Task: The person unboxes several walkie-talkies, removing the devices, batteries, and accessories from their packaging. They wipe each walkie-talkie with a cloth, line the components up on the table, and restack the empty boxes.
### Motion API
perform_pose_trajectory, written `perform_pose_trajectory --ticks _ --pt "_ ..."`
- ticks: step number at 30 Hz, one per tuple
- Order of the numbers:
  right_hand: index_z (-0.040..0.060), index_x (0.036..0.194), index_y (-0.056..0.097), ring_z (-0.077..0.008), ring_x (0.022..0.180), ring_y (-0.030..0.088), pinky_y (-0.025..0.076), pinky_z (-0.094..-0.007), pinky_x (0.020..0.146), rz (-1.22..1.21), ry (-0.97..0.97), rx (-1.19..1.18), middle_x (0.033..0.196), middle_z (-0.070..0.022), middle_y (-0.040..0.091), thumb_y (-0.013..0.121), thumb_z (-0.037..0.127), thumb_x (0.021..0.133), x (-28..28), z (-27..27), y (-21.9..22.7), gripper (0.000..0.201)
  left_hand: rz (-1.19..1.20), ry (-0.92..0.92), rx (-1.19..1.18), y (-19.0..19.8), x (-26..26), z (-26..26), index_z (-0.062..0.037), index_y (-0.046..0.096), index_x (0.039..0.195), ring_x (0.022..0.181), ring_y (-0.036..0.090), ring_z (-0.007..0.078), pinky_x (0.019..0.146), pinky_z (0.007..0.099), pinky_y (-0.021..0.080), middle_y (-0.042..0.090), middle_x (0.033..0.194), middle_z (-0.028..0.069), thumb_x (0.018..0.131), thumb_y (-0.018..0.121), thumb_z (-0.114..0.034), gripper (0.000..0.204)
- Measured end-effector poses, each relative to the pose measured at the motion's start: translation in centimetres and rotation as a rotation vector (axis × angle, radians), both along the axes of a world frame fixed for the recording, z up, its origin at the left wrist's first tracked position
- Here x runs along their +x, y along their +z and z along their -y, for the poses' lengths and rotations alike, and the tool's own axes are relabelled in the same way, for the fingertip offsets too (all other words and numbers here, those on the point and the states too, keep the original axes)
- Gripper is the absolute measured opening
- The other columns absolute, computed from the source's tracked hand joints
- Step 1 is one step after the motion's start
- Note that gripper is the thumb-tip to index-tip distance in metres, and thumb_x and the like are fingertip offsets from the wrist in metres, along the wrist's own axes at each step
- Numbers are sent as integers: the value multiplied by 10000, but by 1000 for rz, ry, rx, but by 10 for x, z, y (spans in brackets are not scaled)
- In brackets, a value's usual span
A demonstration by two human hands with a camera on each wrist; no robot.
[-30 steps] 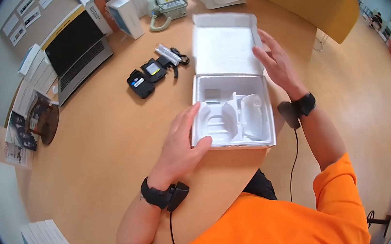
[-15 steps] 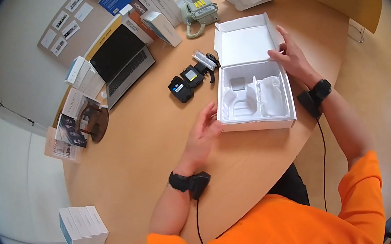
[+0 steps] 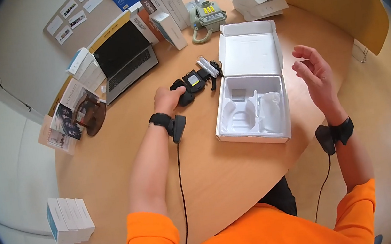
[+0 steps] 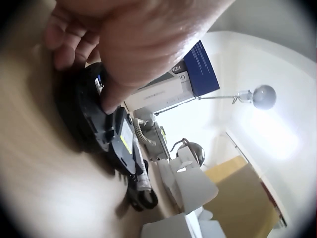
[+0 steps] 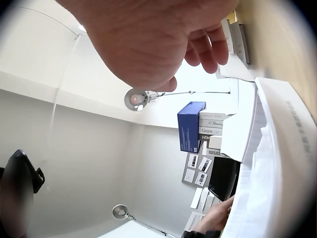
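Note:
My left hand [image 3: 167, 100] grips the nearer rounded black device [image 3: 186, 99], thumb on its top and fingers on the far side in the left wrist view. A second black device [image 3: 194, 80] with a yellow-and-white label lies against it. Beyond that lie a clear-wrapped bundle [image 3: 207, 67] and a black strap or cable. To their right an open white box [image 3: 254, 137] sits on the table, its lid [image 3: 251, 49] tipped back. The moulded white insert inside has hollows, one with a small grey square [image 3: 238, 95]. My right hand [image 3: 317, 78] hovers right of the box, fingers loosely bent around nothing.
A laptop [image 3: 129, 62], books [image 3: 169, 8] and an old telephone [image 3: 207, 15] stand along the back. Stacked white boxes [image 3: 256, 0] are at the back right beside a yellow partition [image 3: 333, 7]. More white boxes [image 3: 70, 219] stand at the left edge.
My left hand has left the box's left side and moved forward and left onto the black device. My right hand has let go of the lid's edge and drawn away to the right.

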State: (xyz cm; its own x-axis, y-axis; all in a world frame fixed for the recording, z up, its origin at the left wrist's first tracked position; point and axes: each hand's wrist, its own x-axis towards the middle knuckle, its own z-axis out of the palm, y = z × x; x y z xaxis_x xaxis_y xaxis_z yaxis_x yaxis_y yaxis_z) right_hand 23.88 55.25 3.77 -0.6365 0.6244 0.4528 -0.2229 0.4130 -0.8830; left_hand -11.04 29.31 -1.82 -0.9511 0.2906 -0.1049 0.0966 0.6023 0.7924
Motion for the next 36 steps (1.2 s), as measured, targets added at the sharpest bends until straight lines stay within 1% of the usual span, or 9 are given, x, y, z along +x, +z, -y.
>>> perform_pose_trajectory --ticks 3,6,10,12,17,20,21,25,36 --pt "-23 1262 599 -81 907 599 490 -253 812 24 92 -7 1095 -47 651 649 149 981 -4 24 16 333 186 56 252 22 27 -4 157 635 975 715 730 291 588 437 610 711 930 210 801 797 -52 317" --pt "-11 1144 642 -112 877 614 511 -272 780 82 229 141 996 -37 666 610 119 969 -22 54 36 220 228 131 248 19 27 6 24 688 824 544 589 160 448 348 409 653 707 77 829 810 -152 215" --pt "-56 978 659 -255 804 662 531 -338 753 289 388 385 867 -183 675 591 149 934 -74 101 69 221 447 56 548 -1 26 49 9 688 962 676 688 203 561 387 571 701 844 94 933 679 -200 211" --pt "-52 910 679 -372 826 670 532 -402 749 431 341 588 854 -244 674 542 184 926 -119 110 68 273 386 -135 719 -30 19 87 -21 663 1122 839 715 210 737 415 613 706 961 103 986 598 -229 256" --pt "21 941 758 -388 911 678 522 -455 806 608 259 1363 910 -206 718 545 207 904 -236 104 24 285 636 -110 1251 -27 82 145 -62 599 1231 973 688 284 873 452 589 690 1058 139 1020 562 -263 293" --pt "65 1015 774 -374 1073 644 491 -451 902 840 97 1107 1043 -174 725 541 228 912 -254 127 20 303 697 -143 1368 -23 89 153 -62 573 1244 970 682 320 880 458 588 679 1089 168 1028 551 -259 294" --pt "105 1090 770 -384 1237 550 439 -483 985 915 55 1055 1218 -164 676 532 300 927 -268 126 5 348 710 -119 1372 -23 88 152 -48 566 1244 997 675 317 891 461 586 665 1130 176 1023 558 -244 295" --pt "150 1153 753 -355 1291 492 410 -538 998 984 -71 1059 1327 -163 600 594 395 897 -288 129 -31 389 819 -125 1482 -27 83 150 -34 563 1230 1012 666 310 913 464 578 657 1128 171 1012 572 -225 290" --pt "-13 1092 555 -441 1036 656 475 -524 934 791 -13 1143 1043 -249 690 652 163 825 -287 173 -25 335 794 -226 1491 -35 76 150 -7 575 1147 955 693 332 878 475 590 675 1036 188 980 623 -233 286"
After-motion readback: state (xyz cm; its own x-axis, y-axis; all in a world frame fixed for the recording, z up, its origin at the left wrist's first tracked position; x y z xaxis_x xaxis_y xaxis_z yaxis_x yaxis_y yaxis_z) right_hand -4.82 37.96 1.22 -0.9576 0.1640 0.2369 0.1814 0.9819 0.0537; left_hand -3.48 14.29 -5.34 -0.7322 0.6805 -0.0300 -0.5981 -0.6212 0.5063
